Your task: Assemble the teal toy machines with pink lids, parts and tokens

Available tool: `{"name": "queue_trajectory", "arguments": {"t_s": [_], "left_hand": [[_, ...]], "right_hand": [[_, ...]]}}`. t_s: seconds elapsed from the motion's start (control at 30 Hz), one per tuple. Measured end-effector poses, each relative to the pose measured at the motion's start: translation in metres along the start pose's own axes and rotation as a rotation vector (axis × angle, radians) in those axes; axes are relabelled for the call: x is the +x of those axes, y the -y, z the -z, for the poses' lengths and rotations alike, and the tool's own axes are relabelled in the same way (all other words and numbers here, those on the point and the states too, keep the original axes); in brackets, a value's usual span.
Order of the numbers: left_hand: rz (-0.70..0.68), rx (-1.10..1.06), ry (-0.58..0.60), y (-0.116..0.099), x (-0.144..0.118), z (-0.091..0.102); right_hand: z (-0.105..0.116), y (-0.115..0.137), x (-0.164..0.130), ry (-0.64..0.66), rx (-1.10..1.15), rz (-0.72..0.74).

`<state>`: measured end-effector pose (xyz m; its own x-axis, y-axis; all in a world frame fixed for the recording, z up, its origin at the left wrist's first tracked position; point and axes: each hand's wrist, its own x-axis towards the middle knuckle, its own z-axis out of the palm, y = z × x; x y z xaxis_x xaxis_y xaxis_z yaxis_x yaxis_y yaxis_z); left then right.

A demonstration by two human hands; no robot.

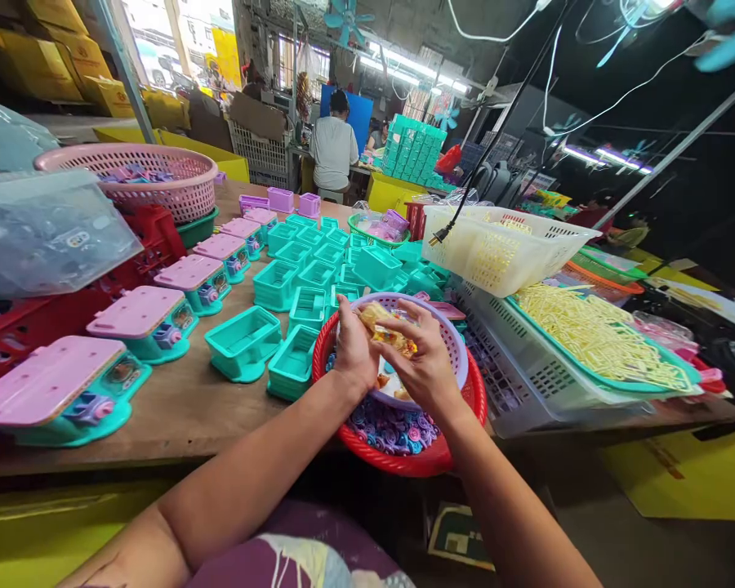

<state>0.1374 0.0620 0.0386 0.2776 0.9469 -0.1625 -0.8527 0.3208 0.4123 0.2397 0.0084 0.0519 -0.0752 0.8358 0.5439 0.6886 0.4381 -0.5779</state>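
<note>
Above a lilac basket (459, 347), my left hand (356, 349) cups a yellowish bundle with colourful print (380, 320); its exact kind is hard to make out. My right hand (425, 351) has its fingers curled over the near right side of the same bundle. White and orange-brown pieces show in the lilac basket under my hands. That basket rests inside a red basket (474, 408) filled with small purple, blue and pink rose-shaped pieces (398, 433). Teal plastic boxes (245, 339) stand just left of the baskets, open side up.
Teal toy bodies with pink lids (55, 376) line the table's left side. Behind them is a pink basket (159, 192). At right are a white basket (490, 245) and a teal tray of pale yellow sticks (594, 335). A plug (444, 233) hangs overhead. A person (334, 151) sits farther back.
</note>
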Motion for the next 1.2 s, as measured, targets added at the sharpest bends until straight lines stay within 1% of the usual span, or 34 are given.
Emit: {"name": "queue_trajectory", "arguments": {"t_s": [0.07, 0.13, 0.2, 0.3, 0.37, 0.43, 0.5, 0.53, 0.6, 0.63, 0.67, 0.7, 0.73, 0.77, 0.83, 0.9, 0.97, 1.03, 1.1, 1.2], "left_hand": [[-0.063, 0.001, 0.004, 0.005, -0.004, -0.003], [-0.111, 0.0, 0.007, 0.009, -0.007, -0.005], [-0.15, -0.011, -0.026, 0.009, -0.01, -0.006], [-0.213, -0.056, -0.098, 0.003, -0.013, -0.007], [-0.26, -0.075, -0.131, -0.005, -0.015, -0.005], [-0.321, -0.078, -0.164, -0.017, -0.018, 0.001], [-0.384, -0.054, -0.16, -0.033, -0.024, 0.014], [-0.431, -0.018, -0.143, -0.043, -0.027, 0.024], [-0.564, 0.164, -0.112, -0.071, -0.032, 0.052], [-0.661, 0.324, -0.113, -0.087, -0.035, 0.069], [-0.75, 0.54, -0.112, -0.105, -0.037, 0.087], [-0.814, 0.759, -0.118, -0.123, -0.038, 0.106], [-0.843, 0.978, -0.105, -0.14, -0.038, 0.123], [-0.878, 1.156, -0.125, -0.155, -0.039, 0.14], [-0.951, 1.458, -0.215, -0.176, -0.039, 0.165], [-0.996, 1.629, -0.304, -0.183, -0.039, 0.181], [-1.01, 1.698, -0.348, -0.179, -0.039, 0.189], [-1.02, 1.728, -0.372, -0.17, -0.038, 0.193], [-1.037, 1.747, -0.405, -0.163, -0.037, 0.195], [-1.069, 1.772, -0.514, -0.161, -0.031, 0.199]], "right_hand": [[-0.01, -0.005, 0.004, -0.031, -0.066, 0.023], [-0.016, -0.009, 0.007, -0.026, -0.105, 0.066], [-0.021, -0.009, 0.006, -0.024, -0.154, 0.134], [-0.028, -0.004, 0.005, -0.054, -0.215, 0.223], [-0.031, 0.001, 0.009, -0.054, -0.218, 0.24], [-0.033, 0.009, 0.019, 0.03, -0.188, 0.235], [-0.036, 0.021, 0.037, 0.188, -0.14, 0.245], [-0.039, 0.027, 0.048, 0.27, -0.109, 0.258], [-0.052, 0.041, 0.072, 0.412, -0.045, 0.312], [-0.062, 0.046, 0.085, 0.48, -0.017, 0.352], [-0.075, 0.051, 0.097, 0.55, 0.002, 0.4], [-0.09, 0.055, 0.109, 0.621, 0.012, 0.457], [-0.107, 0.058, 0.119, 0.684, 0.012, 0.51], [-0.125, 0.06, 0.128, 0.733, 0.007, 0.559], [-0.159, 0.06, 0.14, 0.805, -0.013, 0.647], [-0.186, 0.057, 0.145, 0.858, -0.058, 0.719], [-0.201, 0.052, 0.144, 0.859, -0.14, 0.744], [-0.206, 0.046, 0.139, 0.794, -0.238, 0.718], [-0.206, 0.04, 0.132, 0.741, -0.293, 0.667], [-0.206, 0.031, 0.126, 0.77, -0.266, 0.591]]}}
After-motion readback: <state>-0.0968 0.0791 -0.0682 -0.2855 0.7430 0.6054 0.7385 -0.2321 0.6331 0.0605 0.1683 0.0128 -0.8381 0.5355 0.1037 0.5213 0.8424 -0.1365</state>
